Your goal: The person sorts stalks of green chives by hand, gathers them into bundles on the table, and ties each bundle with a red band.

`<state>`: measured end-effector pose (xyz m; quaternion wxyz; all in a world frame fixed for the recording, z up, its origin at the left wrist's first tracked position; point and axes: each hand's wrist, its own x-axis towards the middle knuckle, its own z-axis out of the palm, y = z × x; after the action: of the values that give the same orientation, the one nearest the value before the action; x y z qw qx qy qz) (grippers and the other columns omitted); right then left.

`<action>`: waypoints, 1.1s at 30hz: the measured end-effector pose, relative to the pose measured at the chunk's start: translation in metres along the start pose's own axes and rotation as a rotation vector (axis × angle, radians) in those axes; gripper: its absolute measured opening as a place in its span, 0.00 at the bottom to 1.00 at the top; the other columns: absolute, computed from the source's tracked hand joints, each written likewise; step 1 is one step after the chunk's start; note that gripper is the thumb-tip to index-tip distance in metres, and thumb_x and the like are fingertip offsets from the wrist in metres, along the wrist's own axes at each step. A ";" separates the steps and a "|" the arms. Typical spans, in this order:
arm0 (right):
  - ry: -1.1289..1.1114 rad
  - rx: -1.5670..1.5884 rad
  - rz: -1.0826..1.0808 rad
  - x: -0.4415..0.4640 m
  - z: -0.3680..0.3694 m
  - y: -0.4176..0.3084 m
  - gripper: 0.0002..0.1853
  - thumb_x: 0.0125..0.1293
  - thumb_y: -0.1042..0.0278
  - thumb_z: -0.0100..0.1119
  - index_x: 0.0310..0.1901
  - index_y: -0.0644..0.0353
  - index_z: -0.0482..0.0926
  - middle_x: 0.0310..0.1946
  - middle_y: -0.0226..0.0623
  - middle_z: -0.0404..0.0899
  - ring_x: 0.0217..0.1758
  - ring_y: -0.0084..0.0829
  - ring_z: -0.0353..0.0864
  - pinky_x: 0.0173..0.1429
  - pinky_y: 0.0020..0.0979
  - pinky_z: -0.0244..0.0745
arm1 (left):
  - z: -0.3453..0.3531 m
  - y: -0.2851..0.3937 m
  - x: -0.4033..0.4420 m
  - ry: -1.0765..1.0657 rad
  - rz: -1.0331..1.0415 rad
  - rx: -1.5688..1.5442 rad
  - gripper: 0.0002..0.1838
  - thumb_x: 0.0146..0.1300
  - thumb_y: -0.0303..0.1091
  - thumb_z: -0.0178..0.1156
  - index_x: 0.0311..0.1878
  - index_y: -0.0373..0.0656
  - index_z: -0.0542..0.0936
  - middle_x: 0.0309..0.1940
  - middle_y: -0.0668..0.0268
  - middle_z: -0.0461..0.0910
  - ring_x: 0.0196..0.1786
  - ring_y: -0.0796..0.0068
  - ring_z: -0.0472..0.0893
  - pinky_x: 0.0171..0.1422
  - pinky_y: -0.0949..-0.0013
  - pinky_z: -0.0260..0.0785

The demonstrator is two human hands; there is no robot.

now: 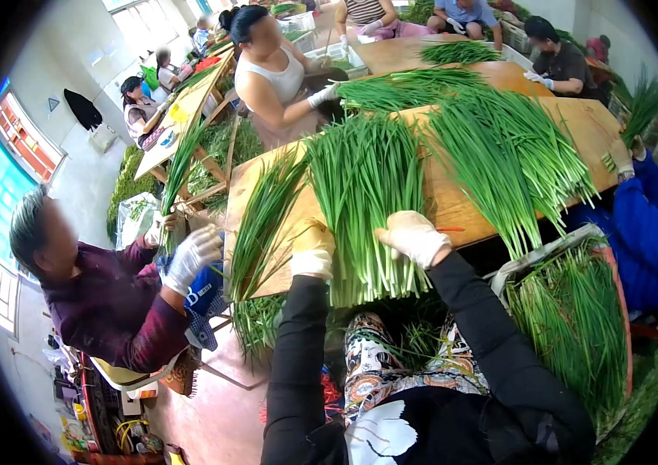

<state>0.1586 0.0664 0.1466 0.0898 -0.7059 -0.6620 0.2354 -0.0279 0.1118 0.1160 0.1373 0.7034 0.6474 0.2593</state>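
Note:
A wide pile of green chives lies on the wooden table in front of me, pale stalk ends towards my lap. My left hand, in a yellowed glove, presses along the pile's left edge, fingers lying fairly flat. My right hand, in a white glove, rests at the right edge near the pale ends, its fingers stretched over the stalks. Neither hand lifts a bunch. Left of the pile lies a thinner, looser bunch of chives. Further right is another large pile of chives.
A thin orange-red object lies right of my right hand. By my right side stands a crate full of greens. At left, a person holds a chive bunch; a blue-sleeved person sits at right. Others work around the wooden table.

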 end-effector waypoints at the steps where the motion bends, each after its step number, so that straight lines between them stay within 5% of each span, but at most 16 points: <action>1: -0.040 0.056 -0.028 -0.007 -0.005 -0.003 0.24 0.59 0.47 0.46 0.28 0.64 0.78 0.19 0.36 0.78 0.31 0.37 0.78 0.39 0.37 0.72 | 0.000 0.000 0.000 -0.008 0.002 0.002 0.08 0.51 0.35 0.53 0.30 0.40 0.75 0.28 0.50 0.77 0.33 0.51 0.76 0.39 0.57 0.68; 5: -0.277 -0.086 0.001 -0.026 -0.012 -0.024 0.25 0.60 0.47 0.42 0.22 0.61 0.77 0.16 0.36 0.77 0.28 0.35 0.78 0.38 0.37 0.70 | 0.001 0.000 -0.002 0.024 0.025 -0.022 0.08 0.52 0.34 0.51 0.28 0.39 0.74 0.25 0.51 0.77 0.30 0.51 0.76 0.34 0.57 0.68; 9: 0.466 -0.128 -0.248 -0.027 -0.005 -0.028 0.32 0.58 0.36 0.39 0.17 0.59 0.74 0.12 0.39 0.72 0.18 0.36 0.74 0.28 0.38 0.68 | 0.004 -0.007 -0.001 0.047 0.122 -0.057 0.08 0.52 0.35 0.51 0.28 0.39 0.74 0.24 0.51 0.76 0.29 0.51 0.76 0.33 0.58 0.68; 12: -0.062 -0.235 -0.195 -0.026 -0.015 -0.068 0.31 0.55 0.36 0.43 0.21 0.62 0.76 0.21 0.43 0.76 0.26 0.38 0.77 0.32 0.38 0.70 | 0.007 -0.012 0.004 0.018 0.115 -0.041 0.11 0.51 0.38 0.52 0.28 0.40 0.76 0.25 0.52 0.77 0.31 0.52 0.76 0.35 0.58 0.68; 15: -0.278 -0.287 -0.194 -0.011 -0.012 -0.085 0.26 0.57 0.44 0.49 0.32 0.66 0.78 0.29 0.40 0.79 0.29 0.34 0.80 0.35 0.35 0.73 | -0.008 -0.012 -0.006 -0.028 0.217 0.077 0.14 0.52 0.43 0.50 0.30 0.41 0.77 0.25 0.52 0.77 0.32 0.53 0.77 0.35 0.58 0.68; 21: -0.432 0.096 0.027 -0.014 -0.007 -0.074 0.14 0.58 0.62 0.48 0.31 0.65 0.77 0.19 0.34 0.76 0.16 0.26 0.73 0.23 0.31 0.71 | 0.009 -0.032 0.006 -0.078 0.190 0.005 0.15 0.54 0.45 0.49 0.29 0.41 0.75 0.24 0.52 0.76 0.29 0.52 0.76 0.33 0.60 0.66; 23: -0.478 0.083 -0.030 -0.024 0.008 -0.077 0.16 0.60 0.58 0.48 0.30 0.64 0.77 0.17 0.33 0.75 0.17 0.25 0.73 0.25 0.29 0.71 | 0.010 -0.026 0.008 -0.055 0.113 -0.062 0.13 0.53 0.42 0.51 0.29 0.41 0.75 0.23 0.52 0.75 0.28 0.51 0.75 0.32 0.60 0.66; 25: -0.288 0.011 -0.192 -0.039 0.012 -0.070 0.21 0.57 0.51 0.47 0.24 0.62 0.78 0.21 0.38 0.77 0.21 0.29 0.76 0.32 0.31 0.72 | 0.014 -0.028 0.004 0.099 0.388 0.063 0.11 0.51 0.38 0.53 0.30 0.40 0.76 0.24 0.52 0.76 0.29 0.52 0.76 0.32 0.59 0.67; 27: -0.284 0.241 -0.185 -0.050 -0.011 -0.045 0.20 0.58 0.49 0.48 0.28 0.59 0.78 0.20 0.39 0.76 0.26 0.30 0.77 0.34 0.31 0.71 | 0.010 -0.015 0.006 0.055 0.129 0.017 0.08 0.48 0.35 0.54 0.26 0.41 0.78 0.25 0.53 0.77 0.31 0.55 0.78 0.34 0.60 0.69; 30: 0.232 0.232 -0.083 -0.048 -0.025 0.044 0.12 0.55 0.58 0.56 0.29 0.60 0.74 0.25 0.36 0.76 0.29 0.30 0.76 0.34 0.31 0.71 | 0.005 -0.009 0.004 0.038 0.022 0.003 0.09 0.47 0.38 0.56 0.27 0.42 0.78 0.27 0.54 0.78 0.32 0.55 0.78 0.37 0.61 0.69; 32: 0.493 -0.053 -0.237 -0.037 -0.016 0.106 0.19 0.51 0.55 0.60 0.39 0.61 0.75 0.32 0.40 0.76 0.39 0.37 0.75 0.45 0.33 0.69 | 0.006 -0.007 0.003 0.018 0.015 0.017 0.09 0.49 0.36 0.56 0.30 0.41 0.76 0.27 0.53 0.77 0.33 0.53 0.77 0.37 0.59 0.68; 33: 0.442 -0.113 -0.260 -0.033 -0.012 0.120 0.25 0.49 0.56 0.61 0.48 0.59 0.72 0.40 0.42 0.74 0.45 0.41 0.72 0.49 0.35 0.67 | 0.005 -0.005 0.002 0.016 0.044 0.026 0.08 0.51 0.35 0.55 0.30 0.41 0.74 0.27 0.52 0.77 0.32 0.52 0.76 0.37 0.57 0.68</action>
<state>0.2706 0.0234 0.1112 0.2222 -0.6531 -0.7235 0.0244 -0.0290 0.1148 0.1092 0.1174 0.7170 0.6361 0.2597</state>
